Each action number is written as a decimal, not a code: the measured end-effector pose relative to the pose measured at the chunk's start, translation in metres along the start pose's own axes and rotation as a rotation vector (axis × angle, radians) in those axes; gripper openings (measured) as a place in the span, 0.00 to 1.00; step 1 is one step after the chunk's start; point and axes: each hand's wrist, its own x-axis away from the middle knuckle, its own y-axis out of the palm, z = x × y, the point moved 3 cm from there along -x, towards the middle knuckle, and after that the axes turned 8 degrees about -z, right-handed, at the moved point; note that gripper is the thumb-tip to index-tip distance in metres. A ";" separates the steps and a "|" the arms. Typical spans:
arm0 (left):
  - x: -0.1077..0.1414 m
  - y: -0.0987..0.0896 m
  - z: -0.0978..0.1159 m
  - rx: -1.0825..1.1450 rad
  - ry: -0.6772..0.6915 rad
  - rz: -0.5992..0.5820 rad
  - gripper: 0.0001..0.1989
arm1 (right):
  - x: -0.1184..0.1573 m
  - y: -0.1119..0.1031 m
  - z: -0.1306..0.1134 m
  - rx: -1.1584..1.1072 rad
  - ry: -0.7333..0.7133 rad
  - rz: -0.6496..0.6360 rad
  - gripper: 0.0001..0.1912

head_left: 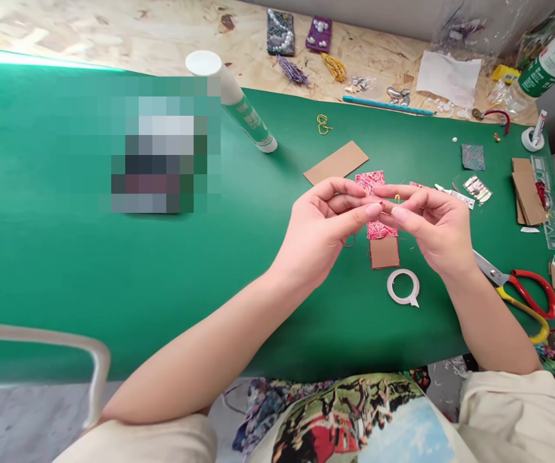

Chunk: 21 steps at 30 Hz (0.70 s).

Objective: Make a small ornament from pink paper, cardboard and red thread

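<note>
My left hand (323,222) and my right hand (438,222) meet above the green mat, thumbs and fingertips pinched close together. A tiny dark-red bit shows at the left fingertips, too small to name. By the right fingers there is a small gold-coloured piece (397,200); whether it is held or worn I cannot tell. Below and behind the fingers lies a strip of red-and-white patterned fabric (382,230), partly hidden by them. A small brown cardboard square (384,253) with a red edge adjoins its near end. A thin dark-red cord (351,242) curls beside the left hand.
A roll of tape (391,287) and scissors (509,278) lie nearer me. A cardboard piece (336,163), an upright glue stick (248,119) and a blue pencil (388,105) are farther back. Tasselled pouches (280,32) sit on the wooden board. A ruler (547,206) is at right.
</note>
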 end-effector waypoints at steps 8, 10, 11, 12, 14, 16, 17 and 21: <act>0.001 0.001 0.001 -0.002 0.029 0.011 0.21 | -0.001 0.000 -0.002 -0.069 -0.006 -0.043 0.16; 0.002 0.002 0.001 -0.004 0.041 0.009 0.22 | -0.001 0.000 -0.002 -0.042 0.010 -0.040 0.17; 0.002 0.002 0.001 -0.011 0.046 0.011 0.22 | -0.001 0.000 -0.001 -0.029 0.021 -0.035 0.17; 0.002 0.002 0.002 -0.018 0.051 0.013 0.22 | -0.001 0.000 -0.001 -0.016 0.031 -0.030 0.18; 0.002 0.002 0.001 -0.029 0.055 0.013 0.22 | -0.001 -0.001 0.000 0.003 0.041 -0.022 0.18; 0.003 0.002 0.001 -0.025 0.054 0.006 0.21 | -0.001 -0.001 0.000 0.011 0.029 -0.026 0.18; 0.003 0.002 0.001 -0.022 0.054 0.002 0.21 | -0.001 -0.001 0.000 0.010 0.019 -0.029 0.18; 0.002 0.002 0.001 -0.034 0.058 0.005 0.22 | -0.001 -0.001 -0.001 0.014 0.000 -0.029 0.17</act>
